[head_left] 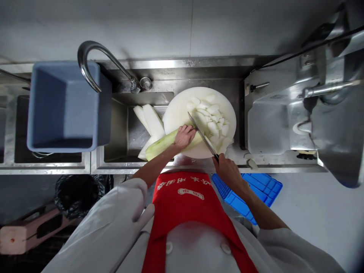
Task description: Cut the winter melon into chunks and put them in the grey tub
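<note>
My left hand presses on a long, pale-green peeled gourd, its fingers bent over the top near the cut end. The gourd lies slanted, one end on a round white cutting board and the other over the sink. My right hand is closed round the dark handle of a kitchen knife. Its blade points up and left across the board, right beside the gourd and my left fingertips. Beyond the blade, cut whitish chunks are heaped on the board's right side. Whether the edge touches the gourd I cannot tell.
More peeled white gourds rest in the sink at left. A curved faucet overhangs a blue-grey bin. A metal machine stands at right; a blue crate and a black-lined bucket are below the counter.
</note>
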A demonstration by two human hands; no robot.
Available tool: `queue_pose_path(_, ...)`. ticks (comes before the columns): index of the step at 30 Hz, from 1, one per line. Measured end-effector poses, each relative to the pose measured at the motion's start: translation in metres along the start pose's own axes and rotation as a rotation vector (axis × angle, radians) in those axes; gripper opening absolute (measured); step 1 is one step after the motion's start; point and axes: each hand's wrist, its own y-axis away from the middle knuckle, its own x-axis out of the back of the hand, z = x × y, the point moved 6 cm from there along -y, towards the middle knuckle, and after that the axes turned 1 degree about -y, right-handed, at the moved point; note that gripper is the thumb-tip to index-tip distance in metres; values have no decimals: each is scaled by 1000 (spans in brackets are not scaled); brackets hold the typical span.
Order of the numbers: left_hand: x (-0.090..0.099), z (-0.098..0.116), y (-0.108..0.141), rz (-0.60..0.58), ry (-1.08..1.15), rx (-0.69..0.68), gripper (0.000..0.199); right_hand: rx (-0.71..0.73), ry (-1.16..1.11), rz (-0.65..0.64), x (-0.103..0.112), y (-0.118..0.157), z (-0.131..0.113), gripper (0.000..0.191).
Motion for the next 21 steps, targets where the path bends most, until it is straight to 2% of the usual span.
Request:
queue_pose_path(3,1,0,-1,5,23,-2,36,16,-24,3,1,-18,-9,31)
queue_pose_path(8,1,-2,0,26,71,0,37,41,-123,21,-12,-73,-28,35)
queue_pose_path(11,1,-3,1,44,88,-11,37,64,-138,28,-14,-90,-32,37)
queue_pose_path(15,2,-3,2,53,99,-16,37,61,-93,42,1,-77,-27,37)
queue_pose_path(21,5,0,1,37,89,-13,38,37,-16,-18,20,-16,-9,35)
